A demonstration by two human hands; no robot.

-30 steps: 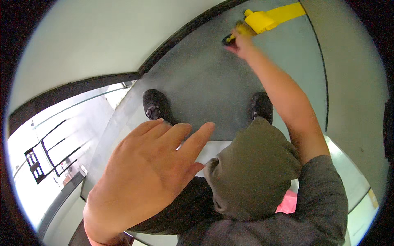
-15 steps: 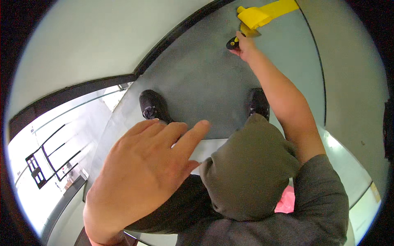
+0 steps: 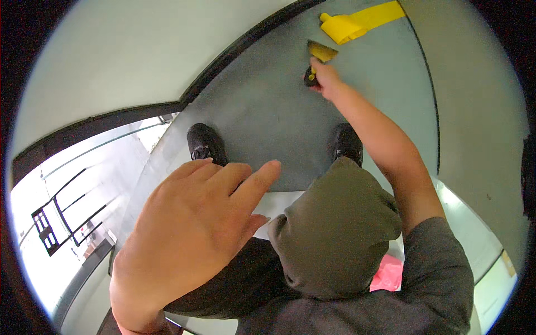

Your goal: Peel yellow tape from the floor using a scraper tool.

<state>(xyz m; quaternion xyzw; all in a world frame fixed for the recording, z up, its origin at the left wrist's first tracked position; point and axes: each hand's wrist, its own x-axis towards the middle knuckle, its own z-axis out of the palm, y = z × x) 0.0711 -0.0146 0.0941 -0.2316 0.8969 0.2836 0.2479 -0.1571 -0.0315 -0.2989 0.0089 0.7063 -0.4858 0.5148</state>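
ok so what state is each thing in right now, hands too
yellow strip, near end rolled or folded over, far end laid flat
scraper, held by its handle, blade clear of the strip
right hand, closed around the handle
left hand, fingers loosely bent, nothing seen in it
black shoes, worn

On my screen I see a scraper (image 3: 322, 52) with black-and-yellow handle, its wide blade angled toward the yellow strip (image 3: 360, 23), near but apart; the strip's left end is folded over.
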